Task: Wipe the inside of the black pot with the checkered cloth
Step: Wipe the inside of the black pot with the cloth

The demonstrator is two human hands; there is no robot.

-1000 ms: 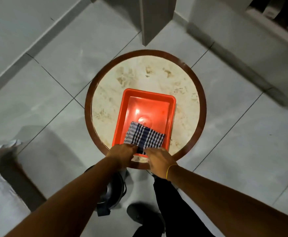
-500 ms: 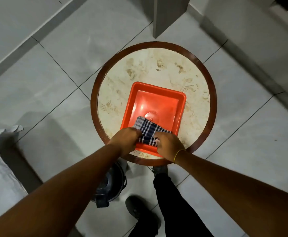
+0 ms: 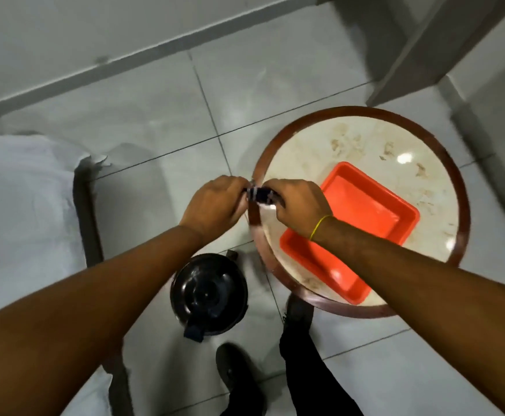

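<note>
The checkered cloth (image 3: 259,194) is bunched up small between both hands, held in the air over the left edge of the round table. My left hand (image 3: 215,204) grips its left end and my right hand (image 3: 297,202) grips its right end; most of the cloth is hidden by the fingers. The black pot (image 3: 209,295) stands on the floor below my hands, beside the table's left side, with a handle toward me. Whether it carries a lid I cannot tell.
A round marble-topped table (image 3: 350,145) with a dark wooden rim holds an orange plastic tray (image 3: 365,211). A white-covered seat or bed (image 3: 20,205) with a dark frame is at the left. My leg and shoe (image 3: 239,376) are below. The floor is grey tile.
Both hands lifted the cloth out of the orange tray and carried it left, bunching it. The view swung left and down, bringing the black pot fully into sight.
</note>
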